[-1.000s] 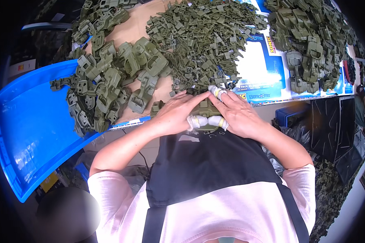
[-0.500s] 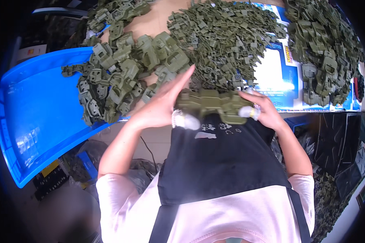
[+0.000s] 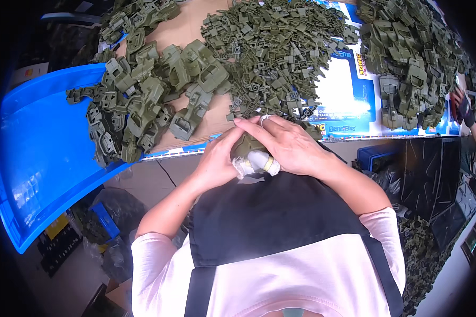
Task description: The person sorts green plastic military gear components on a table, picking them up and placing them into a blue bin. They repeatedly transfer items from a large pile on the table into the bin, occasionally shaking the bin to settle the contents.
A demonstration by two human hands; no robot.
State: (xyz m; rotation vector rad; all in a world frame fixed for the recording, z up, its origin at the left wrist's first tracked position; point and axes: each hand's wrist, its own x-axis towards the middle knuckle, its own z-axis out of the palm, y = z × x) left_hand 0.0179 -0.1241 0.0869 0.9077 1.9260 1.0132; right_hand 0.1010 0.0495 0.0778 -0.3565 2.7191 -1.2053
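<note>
Close against my black apron, both hands are closed around an olive-green moulded plastic part [image 3: 245,143], mostly hidden by my fingers. My left hand [image 3: 217,161] grips its left side. My right hand [image 3: 297,148] lies over the top and right, fingertips meeting those of the left. White coverings wrap both thumbs, which press side by side on the near face. Just beyond my hands spreads a heap of small olive-green plastic pieces [image 3: 272,58]. Larger hollow olive-green parts, like toy vehicle bodies [image 3: 156,98], lie piled to the left.
A blue plastic tray [image 3: 47,153] juts out at the left. Another mound of large green parts [image 3: 407,68] covers the table's right side, on blue-and-white printed card [image 3: 349,84]. At the far right, another person's hand [image 3: 463,105] shows. Dark crates [image 3: 426,169] and plastic bags [image 3: 119,211] sit below.
The right hand has come left, over the part, and the hands now meet. The part, earlier held lengthwise between them and plainly visible, is now mostly covered. The view has shifted slightly.
</note>
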